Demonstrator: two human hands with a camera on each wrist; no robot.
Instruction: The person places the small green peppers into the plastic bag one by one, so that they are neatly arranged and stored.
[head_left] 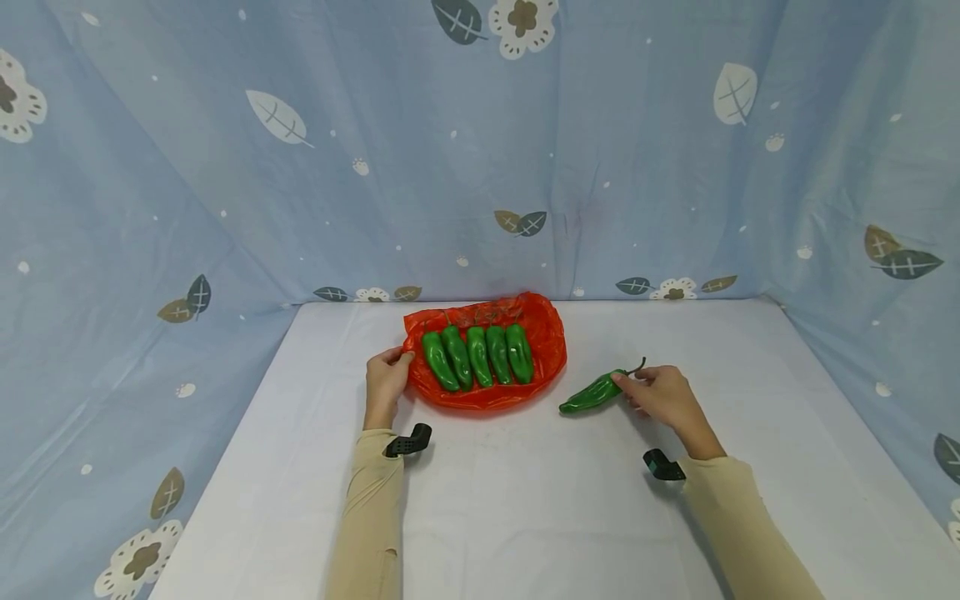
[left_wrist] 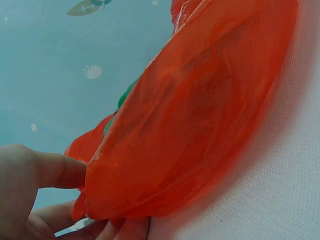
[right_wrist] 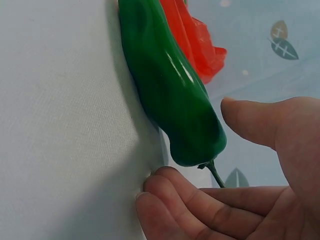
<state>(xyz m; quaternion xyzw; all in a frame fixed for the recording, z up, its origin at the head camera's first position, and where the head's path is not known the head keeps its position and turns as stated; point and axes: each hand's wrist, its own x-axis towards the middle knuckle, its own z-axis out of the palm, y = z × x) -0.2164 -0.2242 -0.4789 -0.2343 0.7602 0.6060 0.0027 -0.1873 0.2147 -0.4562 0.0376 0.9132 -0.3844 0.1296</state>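
Observation:
A red plastic bag (head_left: 487, 400) lies spread at the far middle of the table, with several green peppers (head_left: 477, 357) side by side on it, stems pointing away. My left hand (head_left: 386, 383) pinches the bag's left edge, thumb on the near face and fingers underneath, as the left wrist view shows. To the right of the bag, my right hand (head_left: 660, 396) holds a single green pepper (head_left: 592, 394) near its stem end, between thumb and fingers. That pepper slants, its tip towards the bag. The right wrist view shows its curved stem by the fingers.
A white cloth covers the table (head_left: 525, 517). Blue patterned curtain (head_left: 450, 167) hangs behind and along both sides. Each wrist wears a small black camera, such as the left camera (head_left: 408, 440).

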